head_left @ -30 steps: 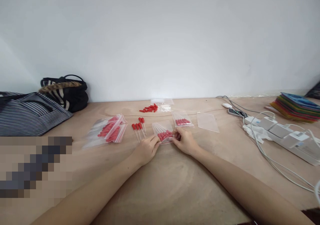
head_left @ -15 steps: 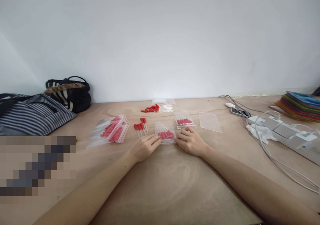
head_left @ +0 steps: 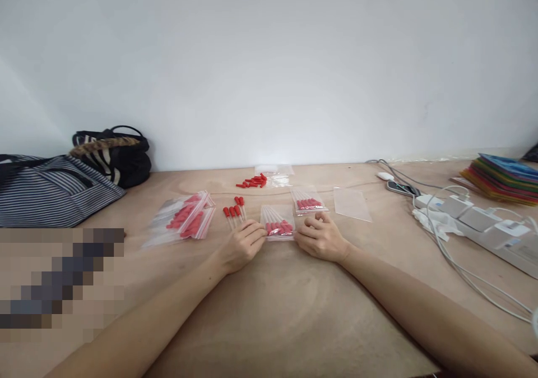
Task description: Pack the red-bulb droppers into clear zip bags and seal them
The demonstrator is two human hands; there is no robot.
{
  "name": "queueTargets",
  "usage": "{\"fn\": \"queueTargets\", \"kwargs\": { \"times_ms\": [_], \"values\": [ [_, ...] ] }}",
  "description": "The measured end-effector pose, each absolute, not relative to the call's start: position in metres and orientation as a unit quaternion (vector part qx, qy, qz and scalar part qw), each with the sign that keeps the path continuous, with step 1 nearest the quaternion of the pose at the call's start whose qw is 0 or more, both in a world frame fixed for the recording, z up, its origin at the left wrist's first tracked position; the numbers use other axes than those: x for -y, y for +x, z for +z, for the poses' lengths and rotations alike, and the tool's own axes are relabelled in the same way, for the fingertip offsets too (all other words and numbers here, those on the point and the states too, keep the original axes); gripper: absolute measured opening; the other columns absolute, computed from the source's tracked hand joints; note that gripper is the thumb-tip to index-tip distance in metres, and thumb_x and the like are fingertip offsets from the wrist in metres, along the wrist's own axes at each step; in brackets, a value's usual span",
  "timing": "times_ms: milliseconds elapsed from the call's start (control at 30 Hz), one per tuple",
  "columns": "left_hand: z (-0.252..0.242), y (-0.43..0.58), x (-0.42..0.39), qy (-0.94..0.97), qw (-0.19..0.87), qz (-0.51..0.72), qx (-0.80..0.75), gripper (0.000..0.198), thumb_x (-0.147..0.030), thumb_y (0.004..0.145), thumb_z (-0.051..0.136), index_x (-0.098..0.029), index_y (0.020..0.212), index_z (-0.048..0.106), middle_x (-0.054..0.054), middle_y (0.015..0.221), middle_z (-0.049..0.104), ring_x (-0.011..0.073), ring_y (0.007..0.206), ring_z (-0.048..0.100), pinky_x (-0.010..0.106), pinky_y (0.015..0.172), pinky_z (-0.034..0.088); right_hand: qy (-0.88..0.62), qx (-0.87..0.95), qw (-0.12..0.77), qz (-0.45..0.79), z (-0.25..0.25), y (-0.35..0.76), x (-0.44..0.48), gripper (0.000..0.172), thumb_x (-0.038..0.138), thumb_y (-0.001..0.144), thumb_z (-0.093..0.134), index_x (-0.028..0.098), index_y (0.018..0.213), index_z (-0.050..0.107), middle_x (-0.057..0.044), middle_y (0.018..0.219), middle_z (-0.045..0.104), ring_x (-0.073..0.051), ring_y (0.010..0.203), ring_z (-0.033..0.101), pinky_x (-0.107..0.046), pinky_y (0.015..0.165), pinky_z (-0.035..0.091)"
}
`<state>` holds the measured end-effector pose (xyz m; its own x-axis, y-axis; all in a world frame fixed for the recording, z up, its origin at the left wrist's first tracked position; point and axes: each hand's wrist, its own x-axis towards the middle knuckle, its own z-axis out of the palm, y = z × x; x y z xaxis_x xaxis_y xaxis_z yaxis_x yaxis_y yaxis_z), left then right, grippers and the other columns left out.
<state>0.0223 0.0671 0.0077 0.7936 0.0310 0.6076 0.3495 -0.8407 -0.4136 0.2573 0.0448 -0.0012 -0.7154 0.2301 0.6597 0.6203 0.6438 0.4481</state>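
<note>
A small clear zip bag (head_left: 279, 229) of droppers with red rubber bulbs lies flat in front of me, bulbs toward me. My left hand (head_left: 244, 245) has its fingers closed at the bag's near left corner. At the opposite near corner, my right hand (head_left: 321, 238) pinches the bag with curled fingers; the fingertips are partly hidden. Just behind my right hand rests another bag of red-bulbed droppers (head_left: 309, 203). Several loose droppers (head_left: 233, 211) lie beyond my left hand, their lower ends hidden by it.
Filled dropper bags (head_left: 189, 218) are piled at left. Loose red bulbs (head_left: 253, 181) and a bag of clear tubes (head_left: 279, 178) lie at the back. A flat bag (head_left: 352, 203) is at right, near a power strip (head_left: 483, 226) with cables. A striped bag (head_left: 63, 196) stands left.
My right hand's fingers have curled in slightly at the bag's corner, and my left fingers have shifted slightly left. The bag stays in nearly the same place.
</note>
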Motion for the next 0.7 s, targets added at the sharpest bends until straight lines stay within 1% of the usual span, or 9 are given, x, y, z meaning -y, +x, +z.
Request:
{"fn": "queueTargets", "kwargs": {
  "times_ms": [100,267,333,533,700],
  "values": [
    [0.0087,0.0226,-0.0660,-0.910,0.253,-0.312,0.107,0.021,-0.007,0.084,0.042,-0.013,0.072,0.059,0.004,0.073,0.064,0.0153,0.072,0.059,0.032,0.072,0.051,-0.236,0.864,0.285,-0.343,-0.0005,0.2560,-0.0441,0.016,0.010,0.079,0.050,0.016,0.065,0.055,0.002,0.061,0.052,-0.011,0.065,0.038,-0.031,0.059,0.020],
    [0.0087,0.0262,-0.0656,-0.905,0.240,-0.332,0.113,0.015,-0.008,0.083,0.045,-0.013,0.077,0.059,0.006,0.079,0.066,0.0161,0.076,0.060,0.033,0.075,0.051,-0.245,0.868,0.279,-0.329,-0.0033,0.2516,-0.0438,0.025,0.008,0.081,0.044,0.017,0.059,0.052,0.002,0.055,0.047,-0.011,0.061,0.038,-0.032,0.060,0.020],
    [0.0086,0.0274,-0.0652,-0.904,0.237,-0.338,0.110,0.016,-0.007,0.083,0.045,-0.013,0.077,0.059,0.006,0.077,0.066,0.0158,0.075,0.060,0.033,0.074,0.052,-0.261,0.862,0.287,-0.327,-0.0037,0.2499,-0.0426,0.026,0.009,0.081,0.043,0.017,0.058,0.051,0.002,0.054,0.047,-0.011,0.061,0.038,-0.032,0.061,0.020],
    [0.0105,0.0274,-0.0628,-0.906,0.220,-0.344,0.110,0.016,-0.006,0.084,0.044,-0.011,0.076,0.058,0.006,0.075,0.065,0.0167,0.075,0.061,0.033,0.073,0.052,-0.289,0.844,0.317,-0.321,-0.0029,0.2488,-0.0395,0.015,0.013,0.080,0.049,0.019,0.068,0.057,0.002,0.059,0.056,-0.012,0.067,0.042,-0.032,0.062,0.022],
    [0.0071,0.0289,-0.0644,-0.905,0.208,-0.355,0.112,0.011,-0.008,0.083,0.047,-0.012,0.081,0.058,0.006,0.081,0.066,0.0171,0.082,0.060,0.032,0.077,0.052,-0.290,0.848,0.332,-0.294,-0.0054,0.2480,-0.0400,0.015,0.012,0.078,0.049,0.018,0.068,0.057,0.003,0.057,0.056,-0.011,0.066,0.044,-0.032,0.065,0.023]
  ]
}}
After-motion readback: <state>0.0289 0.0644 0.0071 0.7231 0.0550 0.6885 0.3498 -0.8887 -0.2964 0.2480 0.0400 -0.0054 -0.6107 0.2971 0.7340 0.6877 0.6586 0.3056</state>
